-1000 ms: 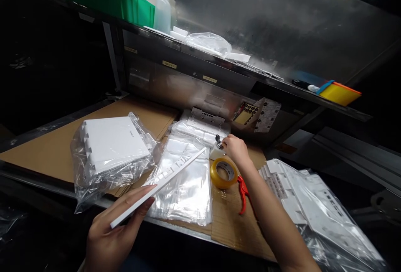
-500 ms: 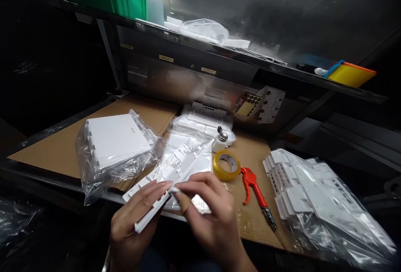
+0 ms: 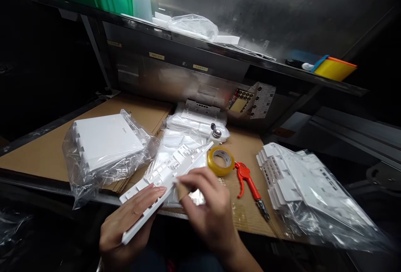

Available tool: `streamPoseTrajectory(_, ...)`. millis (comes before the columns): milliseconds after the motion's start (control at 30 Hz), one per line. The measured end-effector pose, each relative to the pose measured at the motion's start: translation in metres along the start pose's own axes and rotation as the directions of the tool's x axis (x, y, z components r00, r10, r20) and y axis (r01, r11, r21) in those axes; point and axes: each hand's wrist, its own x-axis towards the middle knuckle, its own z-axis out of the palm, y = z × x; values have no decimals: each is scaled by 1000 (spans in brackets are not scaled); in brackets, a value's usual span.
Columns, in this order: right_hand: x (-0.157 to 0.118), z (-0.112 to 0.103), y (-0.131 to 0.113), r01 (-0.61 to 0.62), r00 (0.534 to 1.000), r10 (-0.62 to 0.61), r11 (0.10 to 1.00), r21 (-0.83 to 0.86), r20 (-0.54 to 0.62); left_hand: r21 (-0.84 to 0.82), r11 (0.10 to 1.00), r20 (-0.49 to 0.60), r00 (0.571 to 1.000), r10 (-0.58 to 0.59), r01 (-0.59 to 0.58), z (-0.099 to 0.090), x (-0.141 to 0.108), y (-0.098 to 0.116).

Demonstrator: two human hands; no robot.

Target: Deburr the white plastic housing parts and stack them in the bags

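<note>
**One panel in hand, more on both sides**

So the white plastic panel [image 3: 171,179] is held slanted over a pile of flat clear bags [image 3: 178,135] at the front of the bench, moulded side showing. The left hand [image 3: 130,222] has its near end clamped between fingers and thumb. The right hand [image 3: 208,205] is curled, fingertips bunched at the long edge. There's something tan by the thumb, but it's blurry, so I can't tell if it's a pinched scrap or a finger cover.

Progress-wise, I'd call this one mid-job: edge getting attention, panel not bagged. Just past its far end sit a metal-topped bottle [image 3: 216,134] and a yellow tape roll [image 3: 214,169], then a red air gun [image 3: 249,178]. Further out, there's a bagged stack [image 3: 108,140] left and another bagful [image 3: 302,184] right; no clue which is finished.
</note>
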Motion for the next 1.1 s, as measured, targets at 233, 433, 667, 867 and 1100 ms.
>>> streamPoseTrajectory(233,12,-22,27,-144,974,113,978,-149,-197,-21,1000,-45,999,3,-4,5,-3,-2)
streamPoseTrajectory(433,-17,14,-11,34,999,-35,997,66,21,-7,995,56,994,95,-95,1,-2,-12)
streamPoseTrajectory(667,25,-66,81,-304,908,202,920,-248,-366,-64,988,0,990,-141,141,-1,6,-3)
streamPoseTrajectory(867,7,-66,36,-347,918,377,913,214,-121,-161,949,51,962,-267,272,0,24,-4)
streamPoseTrajectory(1100,-13,-34,22,-400,916,378,823,404,136,-244,919,174,946,-272,309,0,42,-1)
